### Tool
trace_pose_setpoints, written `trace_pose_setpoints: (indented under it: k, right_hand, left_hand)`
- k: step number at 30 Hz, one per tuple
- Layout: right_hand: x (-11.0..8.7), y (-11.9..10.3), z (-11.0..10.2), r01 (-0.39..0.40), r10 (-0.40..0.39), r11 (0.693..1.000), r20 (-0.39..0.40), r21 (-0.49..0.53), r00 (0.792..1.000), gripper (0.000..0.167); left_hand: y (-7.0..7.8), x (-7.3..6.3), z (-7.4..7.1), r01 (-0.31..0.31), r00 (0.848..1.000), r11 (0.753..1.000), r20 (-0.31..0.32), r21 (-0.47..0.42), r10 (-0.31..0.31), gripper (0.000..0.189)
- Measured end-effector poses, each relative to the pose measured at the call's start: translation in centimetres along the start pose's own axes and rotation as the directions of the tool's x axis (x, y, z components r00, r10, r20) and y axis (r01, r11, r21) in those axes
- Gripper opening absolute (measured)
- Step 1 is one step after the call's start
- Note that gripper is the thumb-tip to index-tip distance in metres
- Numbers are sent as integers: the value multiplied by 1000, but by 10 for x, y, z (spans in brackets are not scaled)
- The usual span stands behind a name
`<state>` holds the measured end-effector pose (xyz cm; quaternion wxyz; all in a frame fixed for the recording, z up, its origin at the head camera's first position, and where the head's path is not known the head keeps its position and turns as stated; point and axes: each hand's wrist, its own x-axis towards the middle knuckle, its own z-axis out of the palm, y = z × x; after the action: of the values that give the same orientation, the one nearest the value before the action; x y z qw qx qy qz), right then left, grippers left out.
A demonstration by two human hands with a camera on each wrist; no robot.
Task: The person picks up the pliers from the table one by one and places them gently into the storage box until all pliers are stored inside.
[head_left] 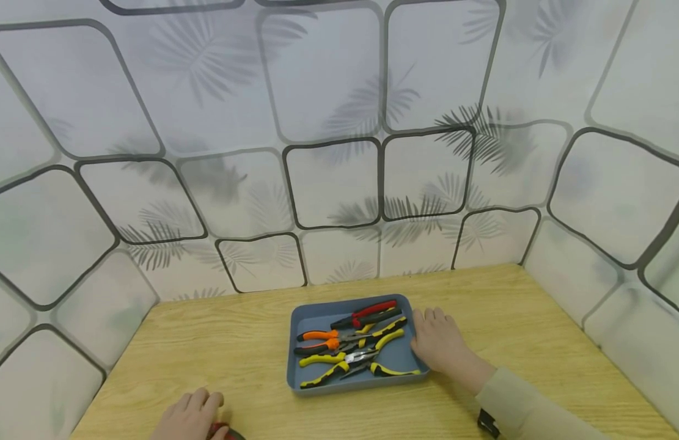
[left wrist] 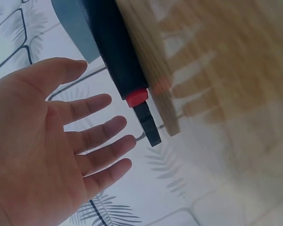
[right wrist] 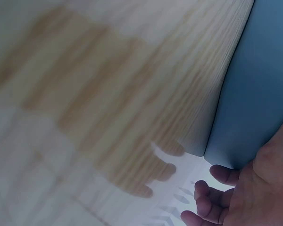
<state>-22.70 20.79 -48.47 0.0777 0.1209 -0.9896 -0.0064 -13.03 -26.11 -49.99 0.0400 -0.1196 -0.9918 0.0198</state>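
Note:
My left hand (head_left: 187, 418) is at the lower edge of the head view, beside a red-and-black tool (head_left: 220, 431) partly cut off there. The left wrist view shows that hand with fingers spread and relaxed, apart from the tool's black handle (left wrist: 115, 44) with its red band and dark tip. My right hand (head_left: 440, 342) rests against the right side of a blue-grey tray (head_left: 311, 311). In the right wrist view its loosely bent fingers (right wrist: 210, 207) lie by the tray's outer wall. Inside lie red-and-black pliers (head_left: 369, 313), orange-and-black pliers (head_left: 324, 336) and several yellow-and-black pliers (head_left: 322, 360).
The tray stands on a light wood-grain table (head_left: 218, 342), towards its middle. White walls (head_left: 339, 183) with dark outlined squares and grey leaf prints enclose the table at the back and both sides. A dark strap (head_left: 488, 423) shows at the right sleeve.

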Motion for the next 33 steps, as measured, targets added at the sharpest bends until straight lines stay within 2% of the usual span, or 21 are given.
trace_pose_setpoints:
  k: [7, 9, 11, 16, 20, 26, 30, 33]
  right_hand:
    - [0, -1, -2, -5, 5, 1000, 9, 8, 1000, 32]
    - [0, -1, -3, -7, 6, 1000, 13, 11, 1000, 31]
    - [0, -1, -3, -5, 4, 1000, 13, 9, 1000, 30]
    - [-2, -1, -4, 4, -4, 1000, 3, 1, 1000, 29]
    - [-2, -1, -5, 9, -9, 1000, -1, -3, 1000, 30]
    - [-1, -1, -3, 4, -4, 1000, 7, -7, 1000, 32]
    - [0, -1, -2, 1, -1, 1000, 10, -9, 1000, 33]
    - [0, -1, -2, -1, 2, 1000, 15, -8, 1000, 34]
  left_hand:
    - [-6, -3, 8, 64, 991, 996, 119, -55, -58, 38]
    - [-5, -4, 10, 77, 988, 996, 135, -54, -70, 41]
    - [-5, -5, 12, 87, 989, 995, 127, -48, -80, 42]
    - [-3, -11, 16, 98, 994, 994, 51, -44, -96, 42]
    - [0, -11, 19, 121, 992, 991, 45, -58, -119, 45]
    - [8, -6, 16, 174, 979, 981, 126, -82, -163, 52]
    - [11, -2, 16, 176, 971, 982, 176, -70, -161, 58]
    - [15, 2, 13, 192, 958, 980, 226, -58, -174, 64]
